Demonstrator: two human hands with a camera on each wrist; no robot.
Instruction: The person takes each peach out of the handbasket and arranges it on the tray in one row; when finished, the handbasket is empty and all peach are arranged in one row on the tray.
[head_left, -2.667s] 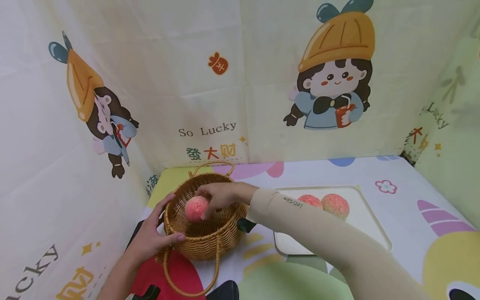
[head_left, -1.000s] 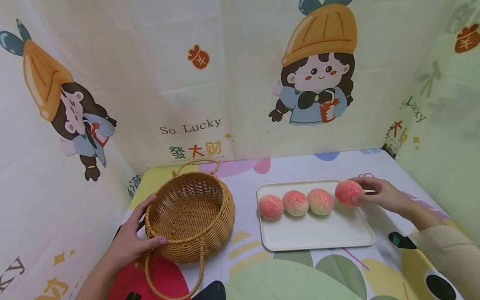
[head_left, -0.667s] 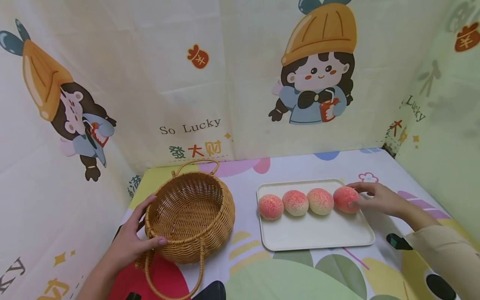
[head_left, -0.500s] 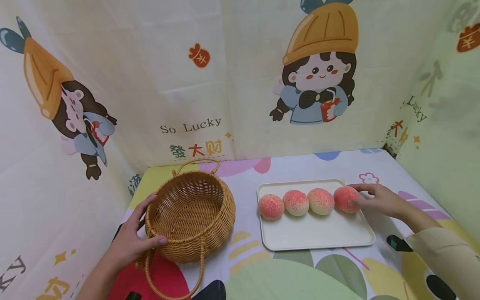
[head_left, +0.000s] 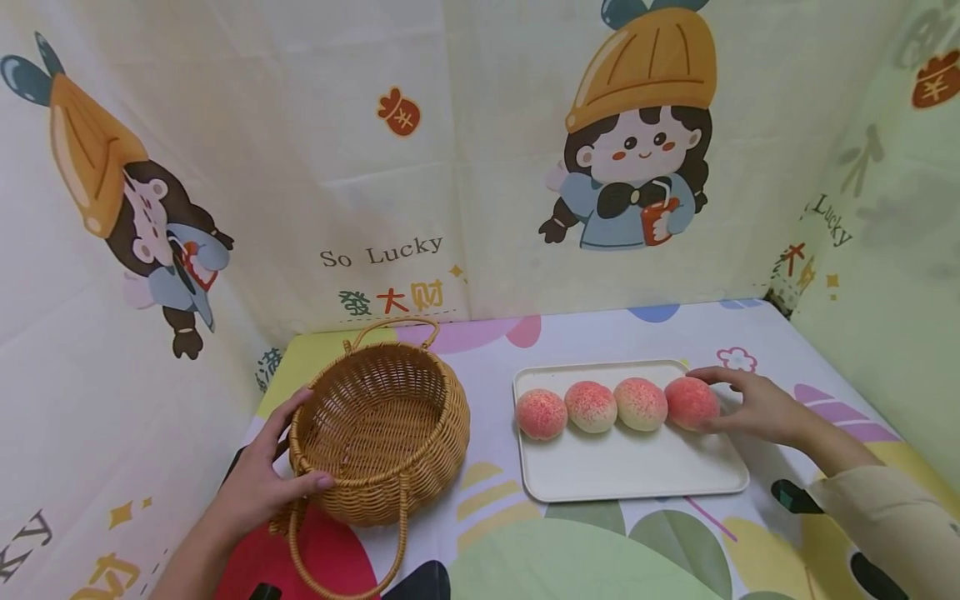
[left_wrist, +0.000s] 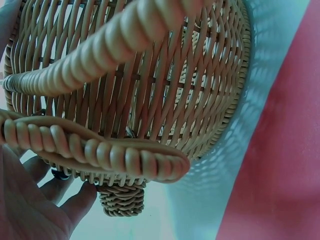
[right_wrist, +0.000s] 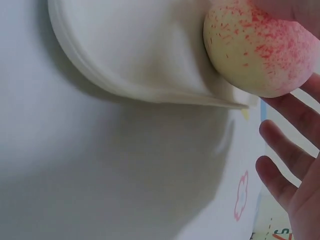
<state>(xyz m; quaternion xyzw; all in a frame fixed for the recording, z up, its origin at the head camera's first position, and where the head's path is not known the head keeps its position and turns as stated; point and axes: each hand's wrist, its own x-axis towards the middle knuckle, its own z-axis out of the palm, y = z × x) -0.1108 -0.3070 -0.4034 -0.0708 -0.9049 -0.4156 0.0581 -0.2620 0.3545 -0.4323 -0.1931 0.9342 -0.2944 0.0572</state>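
Note:
A round wicker basket (head_left: 382, 417) stands at the left with nothing inside. My left hand (head_left: 262, 475) holds it by the left side, thumb over the front rim; in the left wrist view the fingers lie behind a braided handle (left_wrist: 100, 152). Four pink-and-cream peaches, which look like toys, sit in a row on a white tray (head_left: 637, 471). At the rightmost peach (head_left: 692, 403) is my right hand (head_left: 761, 408), its thumb and index finger loosely spread at either side. In the right wrist view that peach (right_wrist: 255, 50) rests near the tray's edge, the other fingers apart from it.
The other peaches (head_left: 542, 414) stand close together left of the right hand. A basket handle (head_left: 352, 583) hangs down toward the table front. Printed cloth covers the table (head_left: 600, 558), and curtain-like printed cloth (head_left: 480, 167) stands behind and at both sides.
My right hand took a peach out of the basket, carried it right and lowered it onto the tray's end. Its thumb has since drawn back. The left hand stays on the basket.

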